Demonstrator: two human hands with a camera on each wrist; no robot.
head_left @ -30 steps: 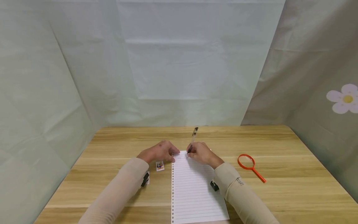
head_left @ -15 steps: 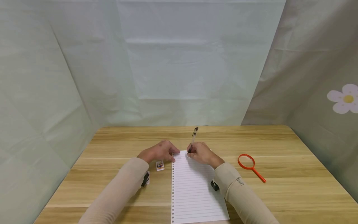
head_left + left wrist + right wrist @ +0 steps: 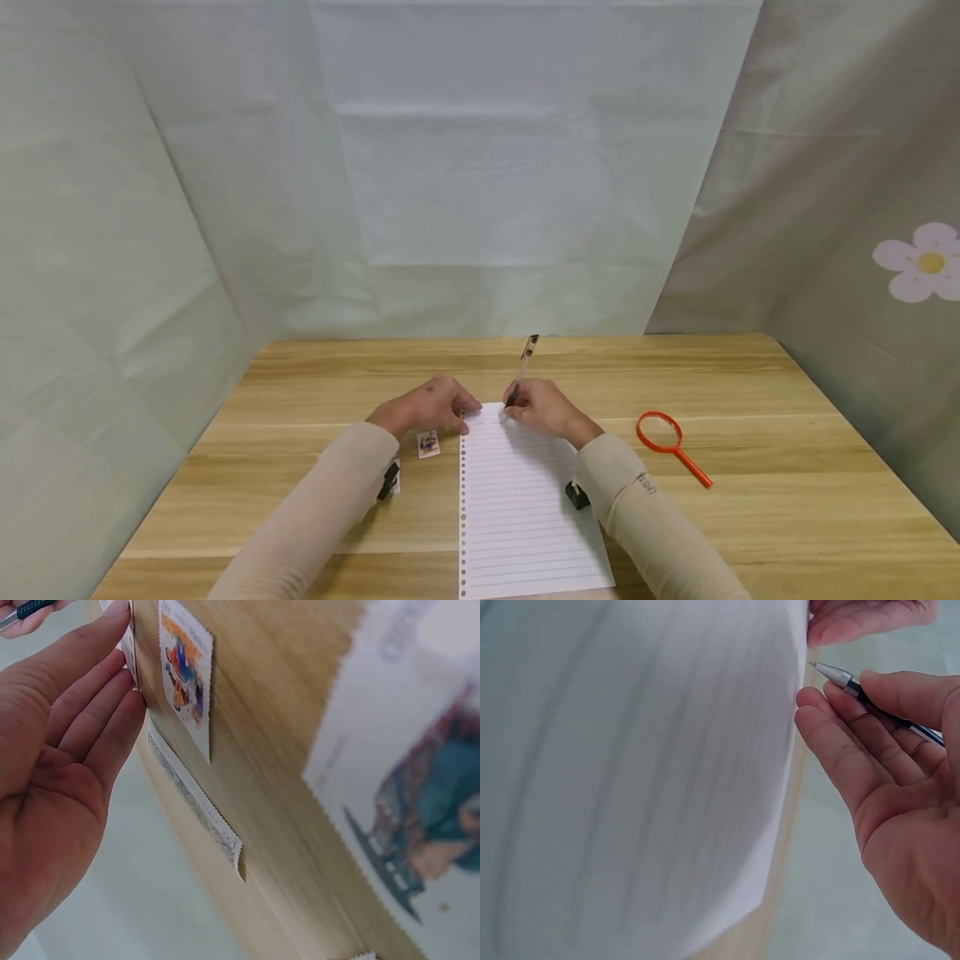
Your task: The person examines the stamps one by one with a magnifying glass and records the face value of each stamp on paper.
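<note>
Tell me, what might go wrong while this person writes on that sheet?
The lined sheet lies loose on the table, steadied only by the left hand's fingertips at its top corner, so it might slide or wrinkle under the pen held by the right hand. The left sleeve might also brush away the small stamp beside it.
</note>
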